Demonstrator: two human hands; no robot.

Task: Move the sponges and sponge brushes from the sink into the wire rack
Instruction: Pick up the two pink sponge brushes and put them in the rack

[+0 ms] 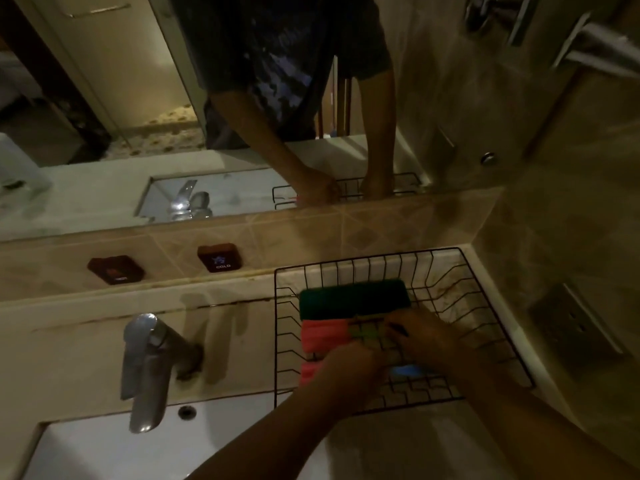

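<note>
A black wire rack [485, 299] stands on the counter to the right of the sink [104, 452]. A dark green sponge [353, 299] lies at its back, a pink sponge [323, 336] in front of it, and a second pink sponge [308, 374] nearer me. Both hands are inside the rack. My left hand [349, 368] covers part of the nearer pink sponge, fingers curled. My right hand [426, 337] rests on a yellowish-green sponge [367, 332]. A blue piece [405, 370] shows between the hands. What each hand grips is hidden.
A chrome tap [145, 362] overhangs the white sink basin, which shows a drain hole [187, 411]. Two dark hot/cold plates [220, 258] sit on the tiled ledge under a mirror. A wall socket [575, 327] is on the right wall.
</note>
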